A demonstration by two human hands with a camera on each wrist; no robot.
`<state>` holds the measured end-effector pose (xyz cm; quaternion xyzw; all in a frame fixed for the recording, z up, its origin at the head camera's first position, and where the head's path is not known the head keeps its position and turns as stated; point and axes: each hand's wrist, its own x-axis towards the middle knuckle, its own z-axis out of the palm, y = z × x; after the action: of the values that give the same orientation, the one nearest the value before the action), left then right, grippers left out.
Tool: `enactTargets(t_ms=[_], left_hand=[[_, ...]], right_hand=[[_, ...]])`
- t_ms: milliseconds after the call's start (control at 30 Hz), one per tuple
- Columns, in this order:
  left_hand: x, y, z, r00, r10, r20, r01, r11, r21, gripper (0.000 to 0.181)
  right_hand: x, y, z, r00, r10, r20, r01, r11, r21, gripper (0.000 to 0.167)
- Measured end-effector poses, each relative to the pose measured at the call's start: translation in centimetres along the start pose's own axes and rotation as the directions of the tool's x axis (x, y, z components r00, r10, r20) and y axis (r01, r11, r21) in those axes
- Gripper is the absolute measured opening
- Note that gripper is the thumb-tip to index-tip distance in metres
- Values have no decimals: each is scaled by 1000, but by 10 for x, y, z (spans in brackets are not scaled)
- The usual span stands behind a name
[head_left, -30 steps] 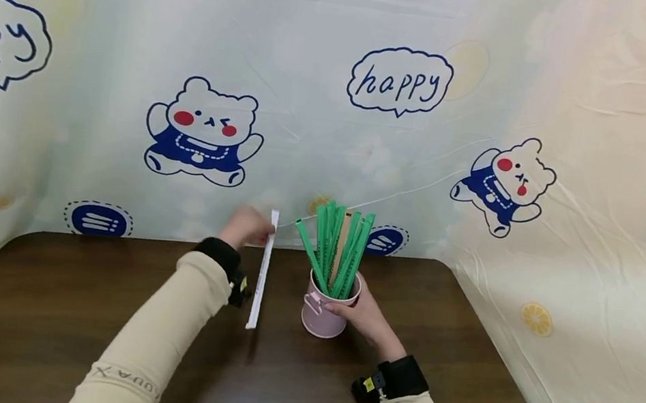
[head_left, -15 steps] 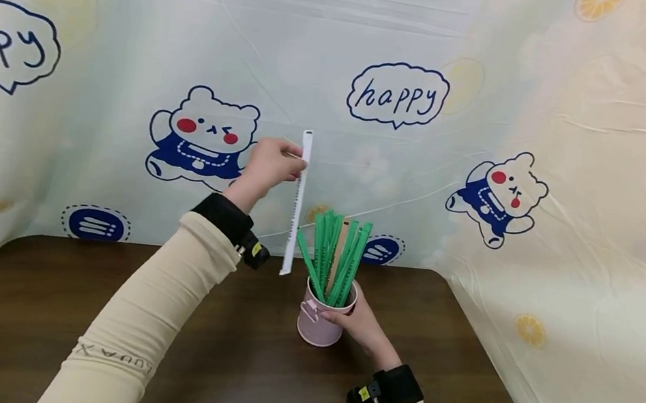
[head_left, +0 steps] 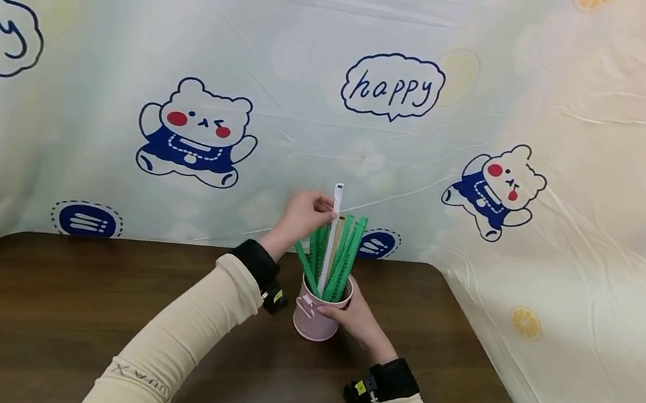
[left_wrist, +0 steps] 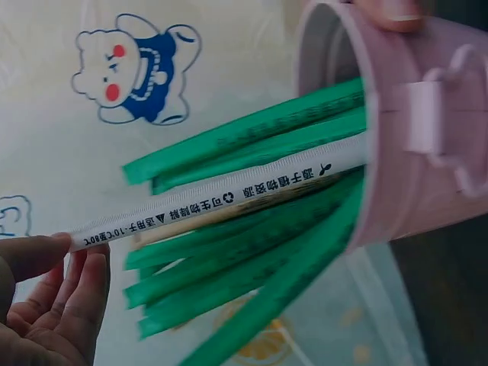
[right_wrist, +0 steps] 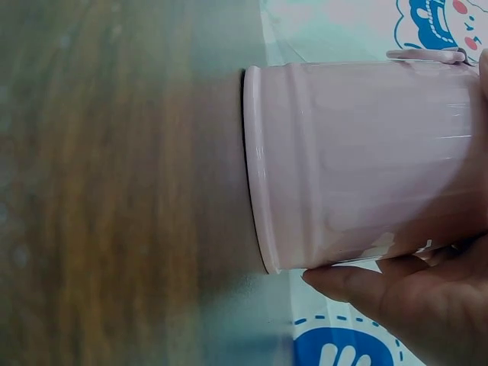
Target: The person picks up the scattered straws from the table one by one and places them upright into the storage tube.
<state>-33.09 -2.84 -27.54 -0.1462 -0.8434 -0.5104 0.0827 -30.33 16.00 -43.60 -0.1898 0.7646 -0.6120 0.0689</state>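
My left hand pinches a white paper-wrapped straw near its top end. The straw's lower end is inside a small pink metal bucket, among several green-wrapped straws and a brown one. Printed dark characters run along the white wrapper. With my right hand I grip the bucket around its right side near the rim. The right wrist view shows the bucket's pink wall and base edge, with fingers against it. The straws' lower ends are hidden inside the bucket.
The bucket stands on a dark brown wooden table. Behind and to the right hangs a pale curtain printed with bears and speech bubbles. A small looped handle sticks out from the bucket's side.
My left hand lifted the white straw off the left, raised it, then brought it right and down into the bucket. The right hand kept its grip on the bucket.
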Motion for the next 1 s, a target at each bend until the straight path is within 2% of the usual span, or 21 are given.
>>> enactTargets(t_ms=[133,333,600,733,867,933,1000], left_hand=[[-6,-15,7,999,-36,25,36,999,14,25],[-15,-27,11,991,-121,51,116,990,84,24],[-22,-33,19,988,-154,20,150,979,141,23],[-25,-33,14,985,-173,23,168,976,141,31],[-26,-25,-1,991,-117,68,110,988,106,43],[-25,-19,-12,994,-46,102,33,992,125,51],[-26,-10,-31,990,31,139,-60,977,205,63]], right_hand=[[3,2,3,1000,-3,22,3,1000,-4,93],[5,1,7,1000,5,30,-5,1000,-1,93],[6,3,8,998,-9,67,9,1000,0,94],[6,3,7,995,-40,86,40,999,-4,101],[11,5,-1,987,-122,106,122,993,7,120],[12,2,-8,988,-129,81,131,991,-25,133],[11,-7,-21,992,-118,34,121,986,-116,142]])
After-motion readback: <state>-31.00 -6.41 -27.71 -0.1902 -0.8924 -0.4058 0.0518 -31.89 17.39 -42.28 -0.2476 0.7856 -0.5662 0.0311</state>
